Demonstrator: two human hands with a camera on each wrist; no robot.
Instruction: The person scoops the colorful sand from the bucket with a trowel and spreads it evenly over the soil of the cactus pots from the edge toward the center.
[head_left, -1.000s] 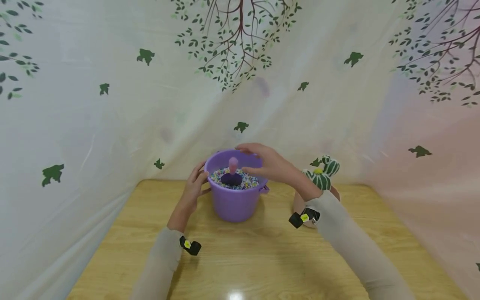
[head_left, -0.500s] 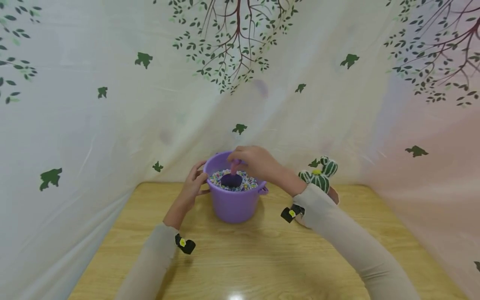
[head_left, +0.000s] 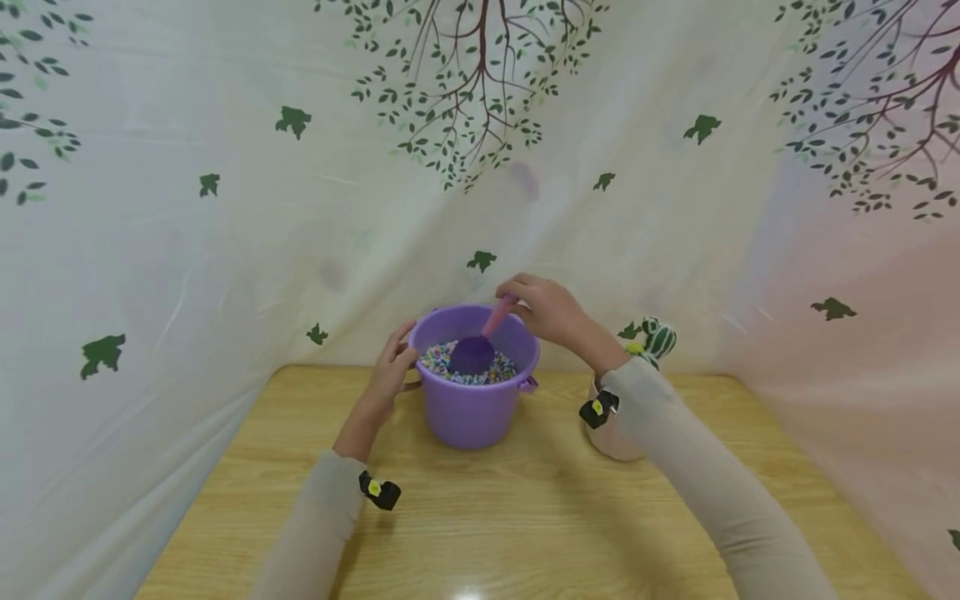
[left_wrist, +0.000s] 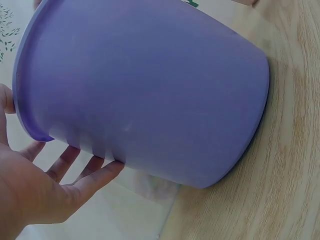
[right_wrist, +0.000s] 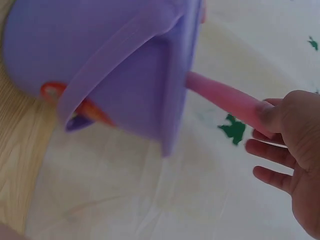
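Note:
A purple plastic bucket (head_left: 471,417) stands on the wooden table, holding small pastel beads (head_left: 438,360). My left hand (head_left: 384,383) holds the bucket's left side. In the left wrist view, its fingers (left_wrist: 92,172) touch the outer wall and the thumb lies at the rim. With my right hand (head_left: 551,312) I grip the pink handle of a scoop (head_left: 497,317) by its upper end. The scoop's dark purple bowl (head_left: 472,356) is inside the bucket, over the beads; whether it holds any cannot be seen. In the right wrist view, thumb and fingers pinch the handle (right_wrist: 225,97).
A pale pot (head_left: 617,437) with a green-and-white cactus (head_left: 660,337) stands to the bucket's right, partly behind my right forearm. The bucket's handle (right_wrist: 115,55) hangs down its side. A pale curtain (head_left: 360,208) with printed leaves encloses the table (head_left: 465,525).
My right hand has come from open above the bucket to gripping the scoop handle, then moved right and up, so the scoop leans right. My left hand has stayed on the bucket.

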